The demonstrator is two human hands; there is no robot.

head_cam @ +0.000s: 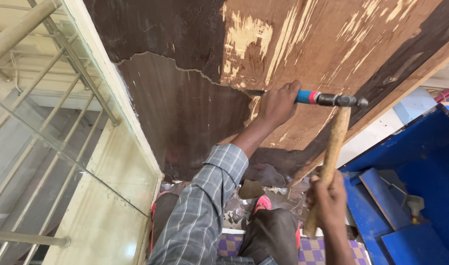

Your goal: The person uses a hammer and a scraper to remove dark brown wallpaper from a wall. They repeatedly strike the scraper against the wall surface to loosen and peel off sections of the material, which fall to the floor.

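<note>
My left hand (278, 104) grips a chisel with a blue and red handle (308, 97), its blade (256, 92) pressed at the torn edge of dark brown laminate (185, 108) on a wooden board (312, 54). My right hand (327, 196) holds a hammer by its wooden handle (331, 157). The hammer's metal head (343, 100) meets the butt end of the chisel. Pale bare wood shows where the laminate has come off. My left sleeve is grey plaid.
A blue metal box or cabinet (416, 176) stands at the right with blue panels inside. A glass panel with metal railing (62, 127) runs along the left. Laminate scraps (251, 189) lie on the floor by my knees. A purple checked mat (312, 250) is below.
</note>
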